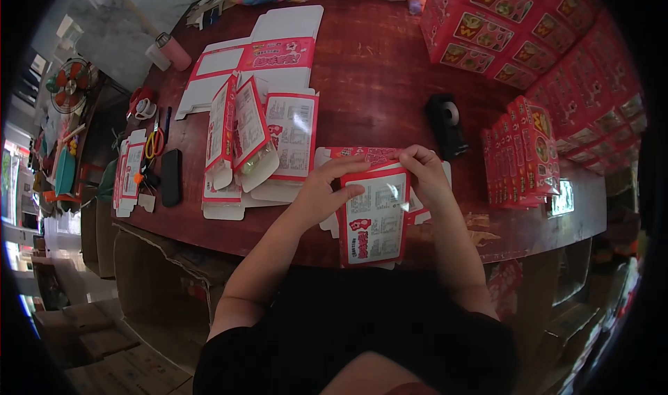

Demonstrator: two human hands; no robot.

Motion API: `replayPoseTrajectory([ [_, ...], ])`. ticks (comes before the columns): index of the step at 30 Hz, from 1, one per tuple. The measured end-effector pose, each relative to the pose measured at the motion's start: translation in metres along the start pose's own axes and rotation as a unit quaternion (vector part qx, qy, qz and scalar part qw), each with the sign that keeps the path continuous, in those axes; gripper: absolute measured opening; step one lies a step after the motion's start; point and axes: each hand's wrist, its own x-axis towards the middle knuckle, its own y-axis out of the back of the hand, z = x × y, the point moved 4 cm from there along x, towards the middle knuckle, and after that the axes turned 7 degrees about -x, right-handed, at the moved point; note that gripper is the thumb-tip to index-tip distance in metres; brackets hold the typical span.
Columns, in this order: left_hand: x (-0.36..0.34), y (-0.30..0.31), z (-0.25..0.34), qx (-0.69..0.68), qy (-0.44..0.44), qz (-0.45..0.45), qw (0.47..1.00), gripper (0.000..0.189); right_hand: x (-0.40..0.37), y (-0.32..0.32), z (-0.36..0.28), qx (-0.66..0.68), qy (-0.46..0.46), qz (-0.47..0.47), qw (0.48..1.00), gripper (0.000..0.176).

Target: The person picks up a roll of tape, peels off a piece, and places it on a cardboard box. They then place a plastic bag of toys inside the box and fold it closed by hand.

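A red-and-white printed carton (pixel 376 222) lies in front of me near the table edge, its printed panel facing up. My left hand (pixel 327 188) grips its upper left corner, with the thumb resting on the panel. At the upper right corner, the fingers of my right hand (pixel 426 177) pinch the carton's end flap. Underneath, a flat pink carton sheet (pixel 355 153) sticks out past the carton on both sides. To the left of my hands, several cartons (pixel 252 127) with open end flaps lie on top of one another.
A black tape dispenser (pixel 447 127) stands right of centre. Beyond it are a row of finished pink boxes (pixel 518 155) and large stacks of boxes (pixel 501 29). Scissors (pixel 156 141), a black phone-like case (pixel 171 178) and a pink bottle (pixel 173 52) sit at the left.
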Motion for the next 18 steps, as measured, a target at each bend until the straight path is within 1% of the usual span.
replayPoseTrajectory([
  [1, 0.001, 0.002, -0.007, -0.04, 0.021, 0.009, 0.999, 0.04, 0.0, 0.004, 0.0, -0.085, 0.006, -0.036, 0.996, 0.019],
  [2, 0.003, 0.004, -0.013, -0.099, 0.055, 0.008, 0.994, 0.039, -0.002, 0.005, -0.004, -0.12, 0.03, -0.068, 0.99, 0.023],
  [4, 0.006, 0.004, -0.022, -0.144, 0.087, -0.005, 0.986, 0.037, -0.011, 0.0, -0.019, -0.19, 0.076, -0.127, 0.971, 0.031],
  [5, 0.007, 0.004, -0.026, -0.165, 0.102, -0.013, 0.981, 0.036, -0.014, 0.002, -0.019, -0.157, 0.086, -0.135, 0.974, 0.034],
  [7, 0.007, 0.01, -0.03, -0.185, 0.091, 0.018, 0.978, 0.033, -0.021, 0.005, -0.024, -0.096, 0.114, -0.146, 0.978, 0.04],
  [8, 0.009, 0.013, -0.03, -0.195, 0.082, 0.028, 0.977, 0.031, -0.025, 0.008, -0.024, 0.038, 0.106, -0.068, 0.991, 0.04],
  [10, 0.008, 0.02, -0.026, -0.234, 0.048, 0.14, 0.961, 0.026, -0.023, 0.045, -0.013, 0.118, 0.153, 0.051, 0.98, 0.038],
  [11, 0.008, 0.021, -0.027, -0.339, 0.003, 0.172, 0.925, 0.026, -0.023, 0.059, -0.003, 0.032, 0.151, 0.125, 0.98, 0.035],
  [12, 0.009, 0.022, -0.031, -0.445, -0.031, 0.191, 0.874, 0.026, -0.024, 0.073, 0.019, -0.051, 0.201, 0.069, 0.976, 0.038],
  [13, 0.011, 0.023, -0.034, -0.478, -0.046, 0.228, 0.847, 0.03, -0.025, 0.087, 0.04, -0.124, 0.258, 0.018, 0.958, 0.042],
  [14, 0.013, 0.018, -0.02, -0.502, -0.043, 0.211, 0.837, 0.03, -0.035, 0.088, 0.048, -0.083, 0.232, 0.045, 0.968, 0.043],
  [15, 0.016, 0.015, -0.026, -0.528, -0.058, 0.181, 0.828, 0.029, -0.054, 0.079, 0.046, 0.026, 0.195, 0.075, 0.978, 0.045],
  [16, 0.023, 0.008, -0.026, -0.501, -0.073, 0.202, 0.839, 0.031, -0.068, 0.069, 0.043, 0.145, 0.172, 0.108, 0.968, 0.046],
  [18, 0.031, -0.01, -0.028, -0.517, -0.038, 0.192, 0.834, 0.042, -0.1, 0.053, 0.033, 0.283, 0.189, 0.142, 0.93, 0.049],
])
